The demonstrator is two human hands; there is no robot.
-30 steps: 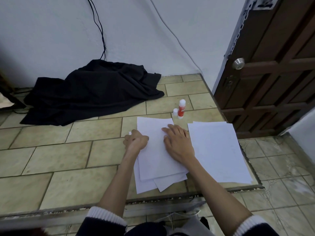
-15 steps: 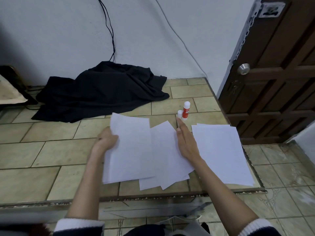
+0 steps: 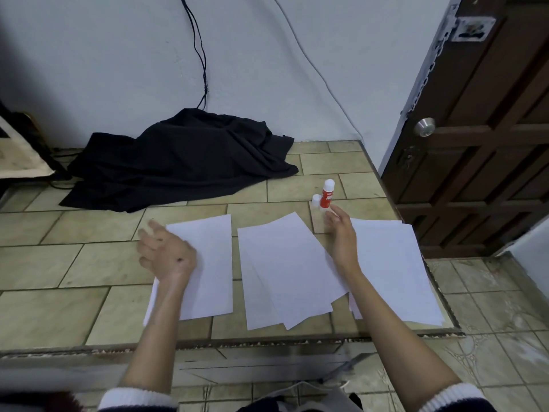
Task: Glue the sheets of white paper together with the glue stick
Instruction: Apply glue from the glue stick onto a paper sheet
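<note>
With both hands empty, the loose-fingered right hand near the upright glue stick by the tiled ledge's right edge could topple it, while the spread left hand above the leftmost sheet may skew it.

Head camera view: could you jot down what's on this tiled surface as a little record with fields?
surface: tiled tabletop
paper: left sheet; middle sheets, overlapping; right stack
glue stick: red glue stick, upright; its white cap standing beside it
left hand: open, above the left sheet's edge
right hand: open, fingers near the glue stick, not holding it
background: black cloth, wooden door
</note>
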